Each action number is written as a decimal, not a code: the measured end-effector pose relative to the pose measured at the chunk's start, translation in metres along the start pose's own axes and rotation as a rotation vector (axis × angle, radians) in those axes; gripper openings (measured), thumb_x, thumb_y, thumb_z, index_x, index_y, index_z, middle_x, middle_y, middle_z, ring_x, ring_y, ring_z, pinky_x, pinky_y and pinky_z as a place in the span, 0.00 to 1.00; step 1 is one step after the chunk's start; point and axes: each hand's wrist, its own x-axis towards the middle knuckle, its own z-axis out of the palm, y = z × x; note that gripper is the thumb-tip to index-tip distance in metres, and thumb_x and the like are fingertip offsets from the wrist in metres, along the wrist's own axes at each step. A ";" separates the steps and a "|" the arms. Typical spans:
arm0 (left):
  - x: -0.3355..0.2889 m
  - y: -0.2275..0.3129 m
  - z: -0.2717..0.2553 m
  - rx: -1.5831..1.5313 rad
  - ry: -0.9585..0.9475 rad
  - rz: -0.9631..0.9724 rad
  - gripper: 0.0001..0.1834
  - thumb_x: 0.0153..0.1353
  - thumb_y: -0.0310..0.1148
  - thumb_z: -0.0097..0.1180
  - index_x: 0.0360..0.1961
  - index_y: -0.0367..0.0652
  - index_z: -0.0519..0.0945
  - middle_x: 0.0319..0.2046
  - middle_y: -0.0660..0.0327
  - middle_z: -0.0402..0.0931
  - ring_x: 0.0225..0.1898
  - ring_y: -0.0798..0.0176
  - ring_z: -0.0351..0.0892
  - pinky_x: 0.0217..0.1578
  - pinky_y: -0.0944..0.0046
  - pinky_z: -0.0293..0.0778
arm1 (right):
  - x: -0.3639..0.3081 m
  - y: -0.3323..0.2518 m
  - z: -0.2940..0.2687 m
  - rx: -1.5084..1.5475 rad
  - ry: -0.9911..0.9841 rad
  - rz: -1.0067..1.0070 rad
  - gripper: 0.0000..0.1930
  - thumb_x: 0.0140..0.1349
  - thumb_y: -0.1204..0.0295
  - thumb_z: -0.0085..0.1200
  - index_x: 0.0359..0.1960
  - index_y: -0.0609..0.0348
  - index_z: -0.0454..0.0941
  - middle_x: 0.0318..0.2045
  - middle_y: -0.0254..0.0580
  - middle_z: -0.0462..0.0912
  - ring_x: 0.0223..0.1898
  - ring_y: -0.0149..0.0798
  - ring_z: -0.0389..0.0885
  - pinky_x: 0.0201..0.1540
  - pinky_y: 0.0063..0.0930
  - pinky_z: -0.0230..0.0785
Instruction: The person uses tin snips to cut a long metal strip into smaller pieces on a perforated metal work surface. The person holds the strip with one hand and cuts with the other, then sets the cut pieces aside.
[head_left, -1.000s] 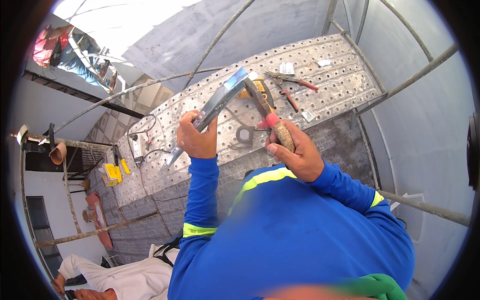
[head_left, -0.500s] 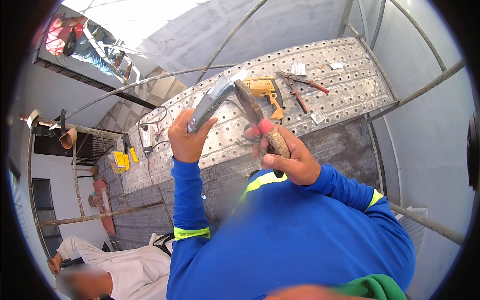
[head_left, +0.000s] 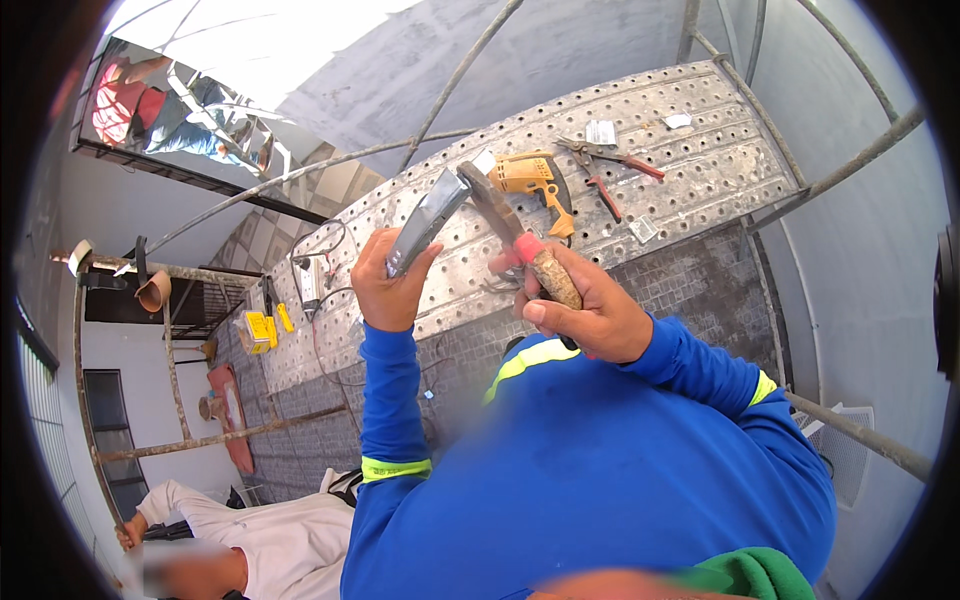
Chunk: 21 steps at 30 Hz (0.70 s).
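Note:
My left hand (head_left: 390, 290) is closed on a short bent piece of grey sheet-metal channel (head_left: 430, 222), holding it up at a tilt. In my right hand (head_left: 605, 315) is a pair of metal snips (head_left: 495, 212) with dark, worn jaws and a red-banded, scuffed grip. The jaws point up and left, and their tip meets or overlaps the upper end of the channel; I cannot tell whether they bite it. Beyond the snips a yellow drill (head_left: 525, 175) lies on a perforated metal platform (head_left: 680, 120). Red-handled snips (head_left: 602, 175) lie to its right.
Scaffold tubes (head_left: 850, 170) frame the platform. At its left end are a power strip (head_left: 309, 287) with cords, a yellow box (head_left: 257, 332) and a yellow-handled tool (head_left: 284, 318). A person in a pale shirt (head_left: 290, 535) is at the lower left, one hand on a pole.
The whole view has shifted slightly to the right. Both hands keep their grips, and the snips' jaws stay at the channel's upper end.

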 end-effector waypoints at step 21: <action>0.004 -0.010 -0.028 -0.074 -0.002 -0.196 0.18 0.52 0.32 0.76 0.43 0.38 0.85 0.28 0.63 0.86 0.29 0.74 0.80 0.33 0.69 0.75 | 0.023 -0.027 -0.056 -0.997 0.249 -0.632 0.17 0.55 0.71 0.67 0.43 0.62 0.76 0.58 0.54 0.74 0.54 0.46 0.78 0.54 0.34 0.70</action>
